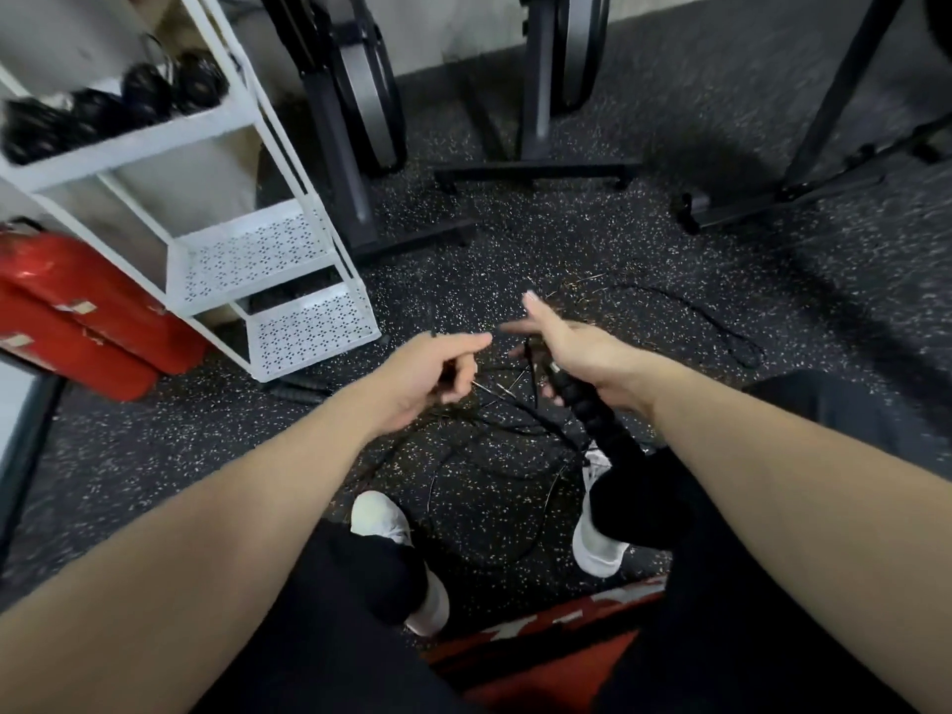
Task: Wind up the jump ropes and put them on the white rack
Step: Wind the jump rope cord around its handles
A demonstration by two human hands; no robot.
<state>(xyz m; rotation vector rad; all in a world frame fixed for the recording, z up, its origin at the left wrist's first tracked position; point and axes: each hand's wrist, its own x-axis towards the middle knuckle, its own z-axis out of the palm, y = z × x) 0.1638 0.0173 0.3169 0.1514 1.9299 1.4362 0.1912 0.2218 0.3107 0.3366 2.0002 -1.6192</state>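
The white rack (288,260) looks like matt perforated metal; the floor (592,239) is rough speckled rubber; the red cylinders (77,306) shine glossy.

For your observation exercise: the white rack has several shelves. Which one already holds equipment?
The upper shelf of the white rack, which carries dark, rounded gear. The two perforated shelves below, and, show nothing on them.
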